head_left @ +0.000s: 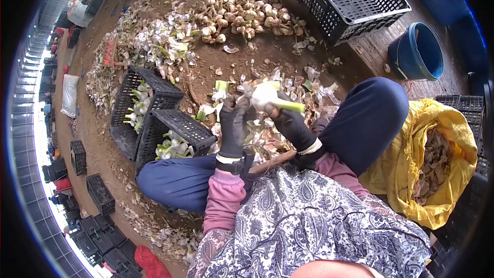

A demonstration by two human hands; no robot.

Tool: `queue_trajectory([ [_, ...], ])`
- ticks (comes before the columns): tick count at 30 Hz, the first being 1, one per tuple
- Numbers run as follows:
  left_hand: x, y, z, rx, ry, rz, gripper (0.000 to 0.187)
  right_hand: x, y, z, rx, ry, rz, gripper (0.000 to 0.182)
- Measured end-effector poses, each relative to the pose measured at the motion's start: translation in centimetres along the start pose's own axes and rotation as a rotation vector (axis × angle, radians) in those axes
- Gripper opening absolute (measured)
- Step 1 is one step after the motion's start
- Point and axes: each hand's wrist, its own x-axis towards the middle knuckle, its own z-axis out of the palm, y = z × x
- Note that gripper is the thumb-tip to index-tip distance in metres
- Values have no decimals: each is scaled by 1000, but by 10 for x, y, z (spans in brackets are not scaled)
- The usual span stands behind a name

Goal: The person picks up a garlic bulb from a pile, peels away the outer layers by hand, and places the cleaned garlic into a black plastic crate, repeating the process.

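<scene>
A garlic bulb point(267, 95) with a green stalk sat between both gloved hands, above the lap. The left hand point(234, 123) and the right hand point(290, 123) each gripped it. Two black crates point(154, 118) lay just left of the left hand.

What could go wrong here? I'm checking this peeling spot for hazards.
The garlic bulb is gripped by both gloved hands, left hand and right hand, so a slip could strain fingers. Loose skins pile around the knees and may bury peeled bulbs missing the black crates.
</scene>
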Motion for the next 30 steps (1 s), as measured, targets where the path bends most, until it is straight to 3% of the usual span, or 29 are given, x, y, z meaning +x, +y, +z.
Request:
queue_trajectory([
  [3, -9, -20, 2, -14, 0, -218, 25, 5, -18, 8, 145, 118, -22, 32],
  [5, -18, -14, 5, 144, -35, -225, 27, 8, -25, 14, 321, 207, 53, 31],
  [7, -15, -22, -14, 363, -74, -180, 29, 4, -3, 4, -27, 172, -60, 29],
  [8, -14, -37, -15, 697, 31, 340, 30, 2, 7, -1, -154, 151, -108, 29],
  [9, -9, -16, -5, 1092, 134, 685, 31, 3, 8, -1, -280, 137, -158, 29],
  [11, -14, 12, 11, 829, 109, 345, 32, 13, -23, 7, -448, 142, -250, 30],
  [12, -13, 13, 17, 584, 78, 271, 32, 13, -21, 2, -596, 102, -274, 33],
  [14, -11, 13, 30, 96, 17, 125, 32, 9, -13, 4, -343, 112, -134, 36],
  [15, -10, 14, 34, 110, 21, 126, 31, 10, -12, 7, -218, 119, -63, 37],
  [16, -9, 15, 38, 123, 23, 126, 31, 14, -3, 10, -127, 153, -126, 38],
  [22, -2, 1, 29, 61, 39, 180, 27, 12, 0, 1, -276, 78, -110, 42],
  [28, -7, 8, 38, 175, 103, 176, 21, 13, 5, 14, 261, 232, 22, 54],
  [30, -5, 0, 33, 211, 126, 189, 22, 13, 6, 12, 307, 236, 67, 59],
])
